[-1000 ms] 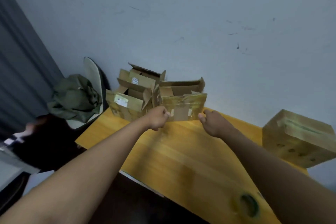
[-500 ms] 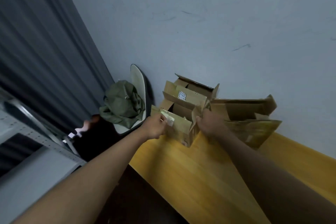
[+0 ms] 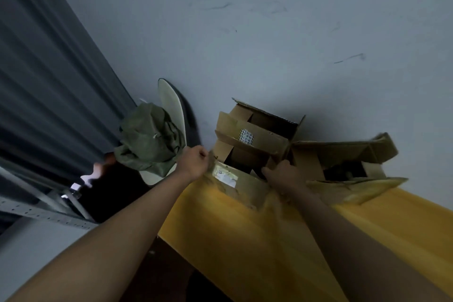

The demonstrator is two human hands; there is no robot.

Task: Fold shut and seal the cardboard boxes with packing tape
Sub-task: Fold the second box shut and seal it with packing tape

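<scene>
A: Cardboard box (image 3: pixel 247 144) w/ the barcode label sits at the far left corner of the yellow table (image 3: pixel 282 240), against the wall (image 3: pixel 269 44), flaps up & unsealed. Same spot as half a sec ago, only it fills more of the view now.

B: Hands?

A: Left hand (image 3: pixel 195 163) is curled tight on the near flap (image 3: pixel 228 176) at its left end, pinching the edge by the white sticker. Was already there 0.5 s ago, grip looks unchanged. Right hand (image 3: pixel 284 175) has its fingers hooked over the box's right near corner, where the flap meets the side. Earlier it was up against the corner too, but sat higher on the box.

B: 2nd box?

A: Second box (image 3: pixel 343 157) is just to the right, touching the first, also open, its front flap drooping onto the table. One sec ago both hands were on that one; now neither touches it.

B: Anything else?

A: Green cloth (image 3: pixel 149 140) draped on a pale chair back (image 3: pixel 171 105) left of the table, gray curtain (image 3: pixel 49 81) behind, metal shelf rail (image 3: pixel 36 211) lower left. The closed box seen far right 1 s ago is out of view. Inside of the boxes too dark to tell contents.
</scene>
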